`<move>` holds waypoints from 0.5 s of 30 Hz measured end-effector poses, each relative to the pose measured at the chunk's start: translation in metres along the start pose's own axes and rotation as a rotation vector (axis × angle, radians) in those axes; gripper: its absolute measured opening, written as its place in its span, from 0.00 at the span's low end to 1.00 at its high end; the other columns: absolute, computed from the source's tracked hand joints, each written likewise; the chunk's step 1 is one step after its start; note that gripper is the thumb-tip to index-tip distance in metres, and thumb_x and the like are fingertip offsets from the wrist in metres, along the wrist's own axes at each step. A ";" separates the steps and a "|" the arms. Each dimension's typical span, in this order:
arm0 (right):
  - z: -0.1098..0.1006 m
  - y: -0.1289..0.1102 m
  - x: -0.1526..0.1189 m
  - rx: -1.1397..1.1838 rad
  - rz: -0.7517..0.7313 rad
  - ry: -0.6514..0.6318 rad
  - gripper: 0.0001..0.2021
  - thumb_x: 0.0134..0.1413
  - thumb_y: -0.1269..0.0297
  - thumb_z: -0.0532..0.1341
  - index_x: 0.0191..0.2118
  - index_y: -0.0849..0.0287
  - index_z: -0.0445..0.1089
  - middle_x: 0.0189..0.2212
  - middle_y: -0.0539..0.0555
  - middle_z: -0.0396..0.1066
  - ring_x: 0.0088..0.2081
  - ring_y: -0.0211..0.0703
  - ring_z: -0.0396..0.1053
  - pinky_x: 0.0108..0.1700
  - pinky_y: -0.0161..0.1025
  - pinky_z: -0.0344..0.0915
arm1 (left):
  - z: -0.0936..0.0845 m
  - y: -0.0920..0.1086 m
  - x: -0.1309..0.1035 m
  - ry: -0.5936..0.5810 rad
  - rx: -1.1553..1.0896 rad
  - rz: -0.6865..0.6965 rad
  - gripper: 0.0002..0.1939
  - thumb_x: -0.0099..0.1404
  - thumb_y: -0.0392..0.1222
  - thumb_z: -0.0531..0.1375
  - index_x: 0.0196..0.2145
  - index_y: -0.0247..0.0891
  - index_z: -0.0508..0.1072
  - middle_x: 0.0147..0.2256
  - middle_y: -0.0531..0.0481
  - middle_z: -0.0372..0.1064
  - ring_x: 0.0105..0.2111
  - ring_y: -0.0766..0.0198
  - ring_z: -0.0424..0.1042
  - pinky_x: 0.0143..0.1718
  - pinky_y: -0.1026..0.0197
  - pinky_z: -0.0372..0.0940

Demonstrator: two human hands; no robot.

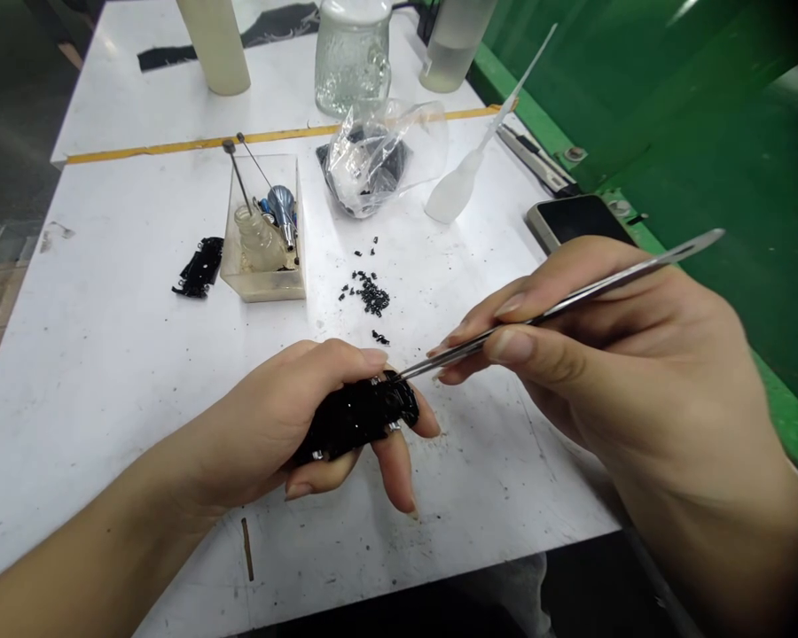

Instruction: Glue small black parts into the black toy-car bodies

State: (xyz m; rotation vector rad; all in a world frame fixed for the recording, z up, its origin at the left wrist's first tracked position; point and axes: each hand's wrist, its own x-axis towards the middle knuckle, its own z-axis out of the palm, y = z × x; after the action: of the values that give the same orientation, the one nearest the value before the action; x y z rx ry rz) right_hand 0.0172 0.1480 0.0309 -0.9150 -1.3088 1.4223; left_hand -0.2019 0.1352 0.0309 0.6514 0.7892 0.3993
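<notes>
My left hand (306,399) is closed around a glossy black part (355,415), thumb on its upper edge and fingers beneath it, above the white table. Metal tweezers (591,291) are pinched between the thumb and fingers of my right hand (612,346). Their tips meet the upper right end of the black part; whether they hold anything there is too small to tell. Beyond my hands, a small pile of tiny black pieces (373,295) lies on the table. Another black part (201,268) rests to the left, beside a clear box.
The clear box (266,285) holds a small bottle and tools. Behind the pile are a plastic bag (365,168), a dropper bottle (453,190) and a glass mug (352,58). A phone-like dark device (582,220) lies at right by the green wall (705,115).
</notes>
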 end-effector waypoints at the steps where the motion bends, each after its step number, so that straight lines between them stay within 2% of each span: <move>1: 0.000 0.000 0.000 -0.003 -0.005 0.000 0.08 0.56 0.73 0.72 0.34 0.54 0.75 0.32 0.48 0.79 0.32 0.41 0.80 0.36 0.36 0.80 | 0.000 0.000 0.000 -0.001 0.004 0.001 0.22 0.73 0.50 0.52 0.35 0.33 0.81 0.24 0.43 0.79 0.11 0.76 0.49 0.13 0.71 0.46; 6: -0.004 0.006 0.001 -0.002 -0.062 -0.061 0.07 0.56 0.73 0.71 0.35 0.55 0.75 0.33 0.50 0.80 0.32 0.43 0.81 0.35 0.36 0.81 | -0.001 -0.001 0.000 -0.003 0.023 0.010 0.22 0.72 0.50 0.52 0.35 0.34 0.81 0.23 0.43 0.79 0.10 0.76 0.49 0.13 0.71 0.46; 11: -0.004 0.005 0.002 0.000 -0.034 -0.043 0.07 0.56 0.72 0.72 0.35 0.55 0.75 0.32 0.50 0.80 0.32 0.42 0.81 0.35 0.36 0.81 | 0.000 -0.001 -0.001 -0.004 0.032 0.010 0.22 0.73 0.50 0.53 0.35 0.34 0.81 0.24 0.44 0.79 0.10 0.76 0.49 0.13 0.71 0.46; 15: -0.001 0.005 0.002 -0.006 -0.025 -0.034 0.08 0.56 0.72 0.72 0.35 0.54 0.74 0.32 0.50 0.80 0.32 0.42 0.81 0.34 0.34 0.80 | 0.000 -0.002 -0.001 -0.020 0.032 0.021 0.18 0.73 0.49 0.56 0.35 0.36 0.80 0.24 0.47 0.79 0.10 0.77 0.49 0.12 0.72 0.45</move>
State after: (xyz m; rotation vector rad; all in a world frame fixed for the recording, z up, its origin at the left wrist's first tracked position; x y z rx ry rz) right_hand 0.0164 0.1501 0.0263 -0.8792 -1.3458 1.4209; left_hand -0.2019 0.1337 0.0303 0.6931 0.7718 0.3989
